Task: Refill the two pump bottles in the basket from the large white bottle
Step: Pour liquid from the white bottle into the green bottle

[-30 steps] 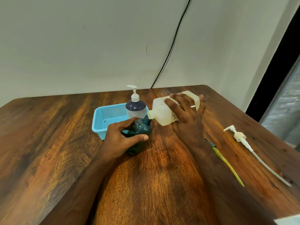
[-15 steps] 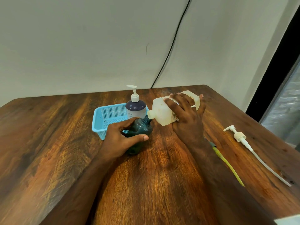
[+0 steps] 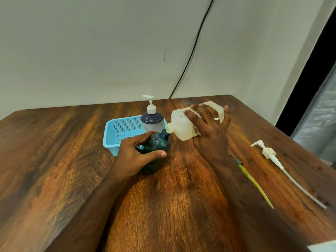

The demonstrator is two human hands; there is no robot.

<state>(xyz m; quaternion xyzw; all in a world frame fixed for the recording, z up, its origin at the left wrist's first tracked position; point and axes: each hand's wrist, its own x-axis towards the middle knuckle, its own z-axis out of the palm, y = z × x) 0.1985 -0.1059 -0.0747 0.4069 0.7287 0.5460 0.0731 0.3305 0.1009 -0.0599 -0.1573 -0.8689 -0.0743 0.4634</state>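
Right hand (image 3: 209,131) grips large white bottle (image 3: 183,124) tipped sideways, mouth pointing left onto teal bottle (image 3: 158,144) neck. Left hand (image 3: 134,157) wraps teal bottle, upright.

Soft, even light; wide-angle bending and perhaps slight blur toward the edges.

This looks like a plain room in a home or a small office; which of the two cannot be told. A wooden worktop (image 3: 163,206) with a dark, streaky grain and a rounded corner is pushed into the corner of bare, off-white painted walls (image 3: 91,51). A black cable (image 3: 192,51) runs loose down the wall and drops behind the worktop. At the right edge stands a dark door or window frame (image 3: 305,84) with a greyish pane (image 3: 320,120) beside it.
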